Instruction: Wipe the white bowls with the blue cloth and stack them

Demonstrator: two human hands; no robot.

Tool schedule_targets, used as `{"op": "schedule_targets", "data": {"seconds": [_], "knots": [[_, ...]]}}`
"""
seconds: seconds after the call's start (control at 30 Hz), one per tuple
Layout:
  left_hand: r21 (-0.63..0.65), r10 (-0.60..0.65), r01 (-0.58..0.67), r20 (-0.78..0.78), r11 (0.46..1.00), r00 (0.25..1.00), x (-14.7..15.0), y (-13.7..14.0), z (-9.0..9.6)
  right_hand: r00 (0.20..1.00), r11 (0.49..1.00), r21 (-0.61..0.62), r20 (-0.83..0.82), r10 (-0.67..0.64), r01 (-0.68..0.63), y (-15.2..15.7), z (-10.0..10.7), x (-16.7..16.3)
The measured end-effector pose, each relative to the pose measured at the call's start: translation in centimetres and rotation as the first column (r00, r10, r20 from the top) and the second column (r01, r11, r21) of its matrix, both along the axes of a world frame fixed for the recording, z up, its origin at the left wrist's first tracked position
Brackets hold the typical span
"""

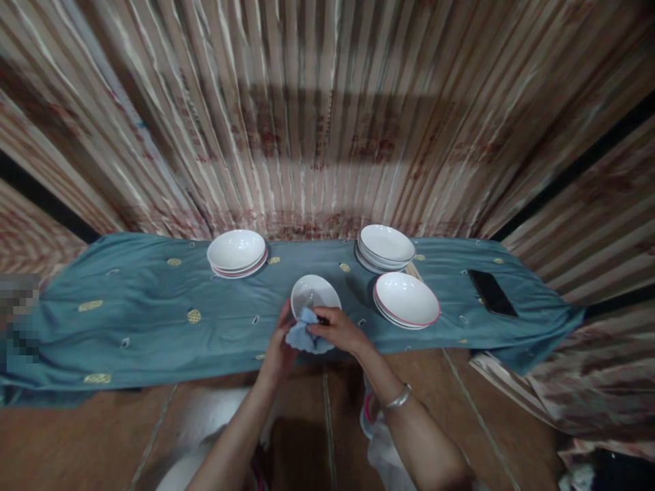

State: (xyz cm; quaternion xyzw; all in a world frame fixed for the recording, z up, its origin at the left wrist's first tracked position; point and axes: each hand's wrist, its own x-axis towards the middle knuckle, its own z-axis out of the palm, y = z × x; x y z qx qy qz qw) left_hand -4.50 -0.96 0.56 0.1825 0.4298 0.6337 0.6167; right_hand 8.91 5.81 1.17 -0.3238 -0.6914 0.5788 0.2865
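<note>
A white bowl (321, 294) is tilted toward me above the front edge of the cloth-covered table. My left hand (282, 344) is closed around the bowl's left side. My right hand (338, 329) pinches a crumpled light-blue cloth (303, 333) against the near part of the bowl, and the cloth's lower end hangs over the rim. Something small and dark shows by the right fingertips; I cannot make out what it is. The cloth and fingers hide the bowl's near side.
A stack of white bowls (236, 251) stands at the back left, another stack (387, 244) at the back right. In front of that one sit red-rimmed bowls (408, 299). A black phone (492, 293) lies on the green tablecloth (153, 341). Pleated curtains (317, 136) hang behind.
</note>
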Motion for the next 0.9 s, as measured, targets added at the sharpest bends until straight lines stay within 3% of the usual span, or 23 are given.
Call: {"op": "schedule_targets", "data": {"seconds": [0.13,0.3,0.5,0.63,0.73,0.9], "knots": [[-0.027,0.021,-0.022,-0.068,0.999,0.997,-0.2,0.2,-0.4,0.986,0.997,0.047,0.156,0.056,-0.064,0.1,0.2,1.1],[-0.033,-0.009,0.004,-0.152,0.999,0.988,-0.4,0.0,-0.9,0.903,0.976,0.199,0.430,-0.008,-0.087,0.1,0.6,2.2],[-0.021,-0.023,0.020,-0.172,1.000,0.985,-0.4,0.1,-0.8,0.742,0.883,0.467,0.609,-0.280,-0.051,0.6,0.2,2.4],[-0.014,-0.016,0.013,-0.182,1.000,0.983,-0.4,0.2,-0.9,0.686,0.835,0.551,0.611,-0.395,-0.010,0.8,-0.7,2.0],[-0.014,-0.037,0.035,-0.196,0.999,0.980,-0.5,0.2,-0.9,0.709,0.844,0.535,0.609,-0.354,-0.037,0.5,-0.9,2.0],[-0.014,-0.066,0.065,-0.238,0.998,0.969,-0.5,0.1,-1.2,0.823,0.887,0.416,0.562,-0.076,-0.202,0.1,0.1,1.9]]}}
